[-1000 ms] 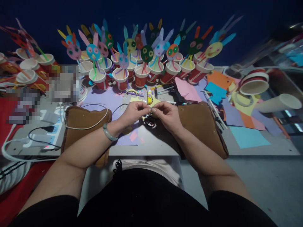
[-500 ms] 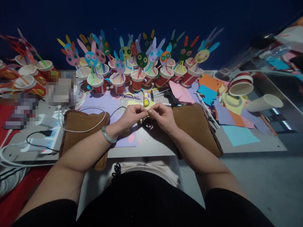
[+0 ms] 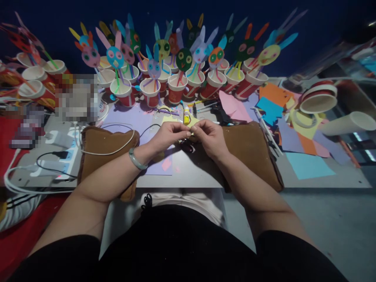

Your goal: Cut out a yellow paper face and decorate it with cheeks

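Observation:
My left hand and my right hand meet at their fingertips above the front middle of the table. Both are closed in a pinch, thumb against fingers. Whatever sits between the fingertips is too small to make out. Just below them lies a dark object, partly hidden by the hands, perhaps scissors. Beyond the fingertips stands a yellow glue stick, with yellow paper beside it. A bracelet circles my left wrist.
Several red-and-white cups with paper rabbit faces line the back. Brown cushions lie left and right under my forearms. Coloured paper scraps, a tape roll and a paper cone lie right. A power strip with cables is left.
The camera view has shifted, so the cups appear higher and the right-side papers farther right. Both hands stay pinched together, with the right hand turned slightly.

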Demonstrator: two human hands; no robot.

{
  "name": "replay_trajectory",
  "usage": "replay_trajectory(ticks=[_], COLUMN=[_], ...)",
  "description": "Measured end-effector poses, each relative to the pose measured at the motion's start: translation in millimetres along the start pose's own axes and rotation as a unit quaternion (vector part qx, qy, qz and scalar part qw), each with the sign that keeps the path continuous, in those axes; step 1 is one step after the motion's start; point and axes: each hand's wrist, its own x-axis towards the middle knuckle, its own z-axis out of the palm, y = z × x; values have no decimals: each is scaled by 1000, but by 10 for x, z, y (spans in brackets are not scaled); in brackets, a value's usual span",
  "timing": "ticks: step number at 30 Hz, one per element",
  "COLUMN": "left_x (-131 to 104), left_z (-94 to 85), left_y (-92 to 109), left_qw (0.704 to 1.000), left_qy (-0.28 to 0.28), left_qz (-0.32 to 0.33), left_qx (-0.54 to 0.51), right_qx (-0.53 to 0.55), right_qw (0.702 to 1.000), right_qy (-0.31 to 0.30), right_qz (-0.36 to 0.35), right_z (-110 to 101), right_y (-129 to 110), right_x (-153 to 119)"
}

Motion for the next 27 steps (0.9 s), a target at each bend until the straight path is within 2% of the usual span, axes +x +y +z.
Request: replay_trajectory(ticks=[5,13,22,27], left_x=[2,15,26,31], left_z=[-11,1,6,2], left_y=[-39,-30,-10,-10], left_qw=[1000,1000,996,995], left_qy=[-10,17,70,73], left_qz=[-3,3,18,33], left_qx=[-2,23,61,60], right_qx=[10,8,9,-8], right_qw=[1000,1000,1000,1000], right_qy=[-3,-19,10,4], right_qz=[16,10,-11,-9], right_z=[-4,2,2,1], right_y=[3,26,-7,8], right_x=[8,-1,-11,-11])
